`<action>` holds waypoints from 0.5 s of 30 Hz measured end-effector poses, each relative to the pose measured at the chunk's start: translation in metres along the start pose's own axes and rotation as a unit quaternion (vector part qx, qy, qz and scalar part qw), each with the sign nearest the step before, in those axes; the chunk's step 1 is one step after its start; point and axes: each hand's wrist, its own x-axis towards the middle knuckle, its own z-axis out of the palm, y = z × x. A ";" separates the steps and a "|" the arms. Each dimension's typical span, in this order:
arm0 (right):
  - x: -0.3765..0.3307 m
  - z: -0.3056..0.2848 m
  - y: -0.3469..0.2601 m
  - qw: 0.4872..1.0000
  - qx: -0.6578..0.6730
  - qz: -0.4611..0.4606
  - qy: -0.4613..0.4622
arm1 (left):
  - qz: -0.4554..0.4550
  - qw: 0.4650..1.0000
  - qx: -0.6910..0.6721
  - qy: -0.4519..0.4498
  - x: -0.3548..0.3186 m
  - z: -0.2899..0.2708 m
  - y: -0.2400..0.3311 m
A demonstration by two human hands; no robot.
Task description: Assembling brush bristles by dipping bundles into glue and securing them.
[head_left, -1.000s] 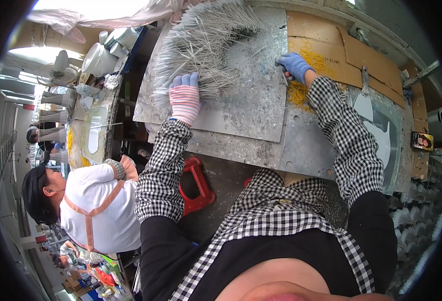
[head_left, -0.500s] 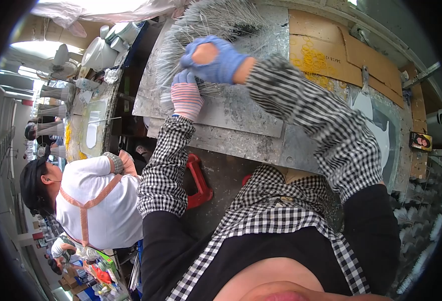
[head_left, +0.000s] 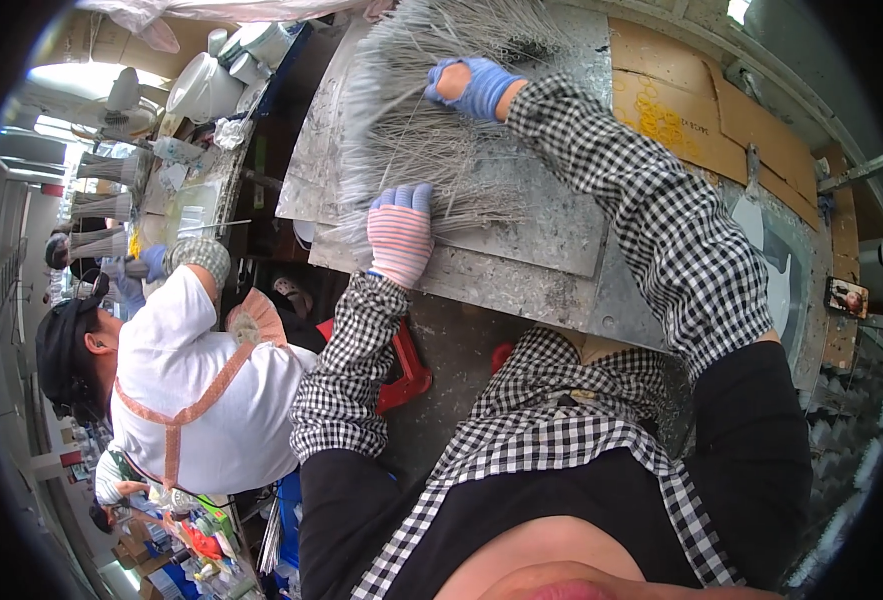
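A broad heap of thin grey wire-like stems (head_left: pixel 411 140) with pale, fuzzy ends along its left side lies on a metal sheet (head_left: pixel 551 235). My left hand (head_left: pixel 401 240), in a pink striped glove with blue fingertips, rests at the heap's near left edge. Its fingers are stretched out side by side over the stems; the thumb is hidden. Farther back, my right hand (head_left: pixel 473 88), in a blue glove with an opening over its back, is down on the heap. The right fingers look curled, and whatever they hold is hidden under the hand.
Yellow rings (head_left: pixel 656 120) lie on cardboard (head_left: pixel 651 50) at the right, beside a scraper (head_left: pixel 749 205). At the left, a co-worker in a white shirt (head_left: pixel 201 410) sits by another bench holding a white bucket (head_left: pixel 204 88). A red stool (head_left: pixel 406 375) stands below the table edge.
My right hand has moved from above my left hand to the right, onto the heap. My left hand has come nearer and slightly right. The co-worker's arm now reaches to their bench.
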 end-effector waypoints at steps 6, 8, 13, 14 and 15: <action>-0.002 -0.033 -0.001 0.999 -0.017 -0.028 -0.037 | 0.010 0.997 -0.008 0.075 -0.009 -0.010 0.002; -0.007 -0.050 -0.017 0.991 -0.048 -0.110 0.051 | 0.002 0.998 -0.016 0.061 -0.003 -0.010 0.001; -0.047 -0.064 -0.057 0.987 -0.005 -0.132 -0.095 | 0.010 0.998 -0.036 0.056 0.006 -0.002 0.001; -0.059 -0.059 -0.058 0.981 -0.041 -0.117 -0.147 | 0.005 0.998 -0.045 0.048 0.006 -0.001 0.001; -0.074 -0.052 -0.058 0.978 -0.071 -0.118 -0.159 | 0.002 0.998 -0.054 0.042 0.005 0.001 0.001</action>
